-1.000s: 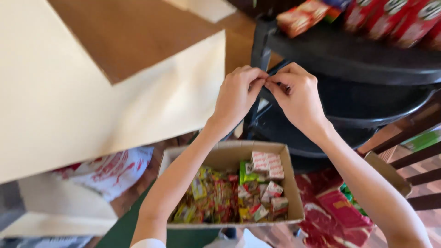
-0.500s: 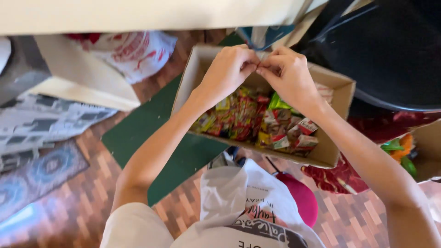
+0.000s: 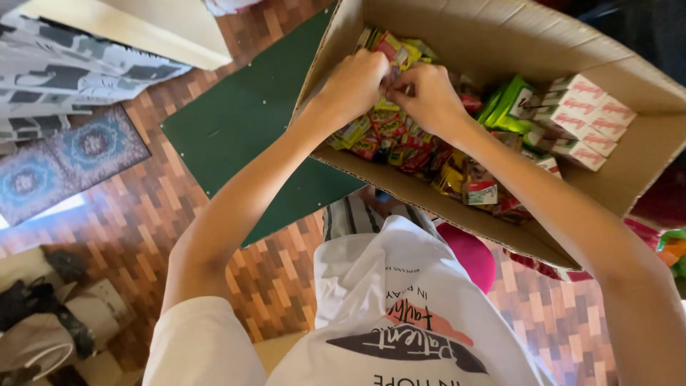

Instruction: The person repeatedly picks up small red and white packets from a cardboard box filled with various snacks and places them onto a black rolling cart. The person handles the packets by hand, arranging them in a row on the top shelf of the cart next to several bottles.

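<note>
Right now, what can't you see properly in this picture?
Head view only:
- What the left hand and right hand pinch together: the fingers cover it.
- The packets beneath the hands in the cardboard box: hands and forearms hide them.
- The box's far end: cut off by the top and right edges.
- The dark things at the lower left: too dim and small to tell.

Person, seen from above — white short-sleeved T-shirt [image 3: 400, 314] with dark and pink printed chest graphic, striped shorts [image 3: 357, 214] below, both arms bare to the left hand [image 3: 355, 83] and right hand [image 3: 429, 96].
</note>
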